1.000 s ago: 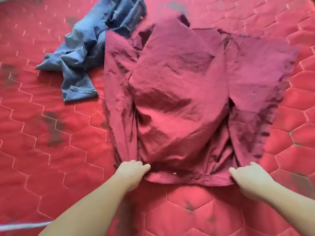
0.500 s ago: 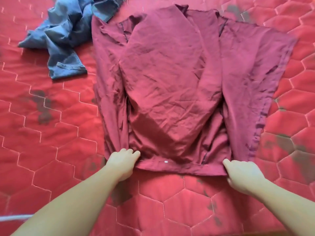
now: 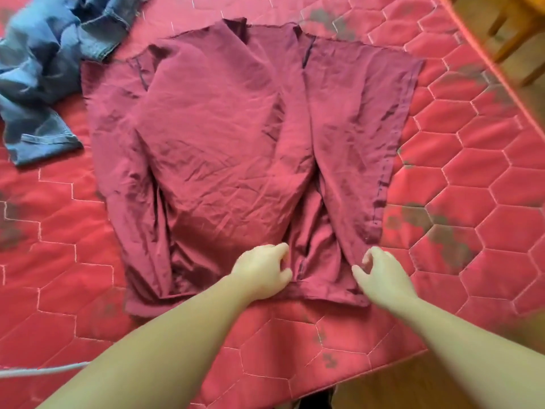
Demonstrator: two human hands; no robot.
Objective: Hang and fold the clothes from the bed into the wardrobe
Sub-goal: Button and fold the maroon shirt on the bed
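A red quilted bed [image 3: 486, 178] fills the frame, its edge bare at lower right, a maroon shirt [image 3: 236, 149] spread flat mid-frame, jeans [image 3: 44, 69] bunched upper left, while the left hand [image 3: 262, 271] and right hand [image 3: 383, 273] pinch the shirt's near hem.

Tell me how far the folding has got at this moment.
Done: the maroon shirt lies spread flat on the red quilt, one panel folded across. In hand: left hand and right hand pinch its near hem. Left: finishing the folds, the crumpled jeans, and the wardrobe, which is out of view.
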